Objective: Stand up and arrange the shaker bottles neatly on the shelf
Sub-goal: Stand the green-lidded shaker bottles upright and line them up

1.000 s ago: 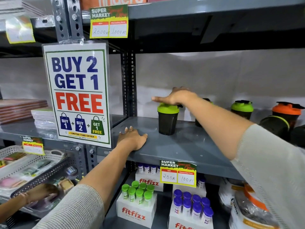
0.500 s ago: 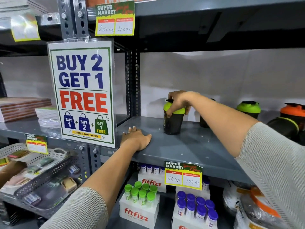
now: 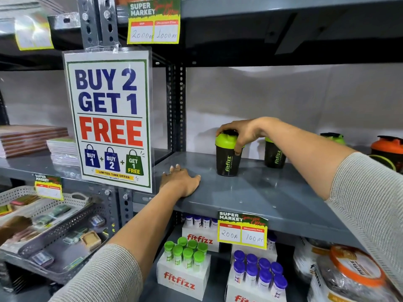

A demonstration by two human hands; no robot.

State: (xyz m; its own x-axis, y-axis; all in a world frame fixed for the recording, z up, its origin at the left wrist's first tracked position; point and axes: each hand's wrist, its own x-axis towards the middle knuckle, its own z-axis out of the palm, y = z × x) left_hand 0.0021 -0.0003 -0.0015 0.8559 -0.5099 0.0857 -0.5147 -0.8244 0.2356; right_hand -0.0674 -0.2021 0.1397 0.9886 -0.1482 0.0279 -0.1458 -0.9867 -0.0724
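A black shaker bottle with a green lid stands upright on the grey shelf, its "fitfizz" label facing me. My right hand grips its lid from above. Behind my right forearm stands a second black-and-green shaker, partly hidden. Further right are a third green-lidded shaker, an orange-lidded shaker and a dark shaker lying on its side at the frame edge. My left hand rests flat, palm down, on the shelf's front left corner.
A "BUY 2 GET 1 FREE" sign hangs on the upright post left of the shelf. Price tag clips to the shelf edge. Below are fitfizz tube boxes. Stacked books and trays lie left.
My right hand went from lying flat on the lid to gripping it, and the bottle has turned so its label faces me. My left hand stayed put on the shelf.
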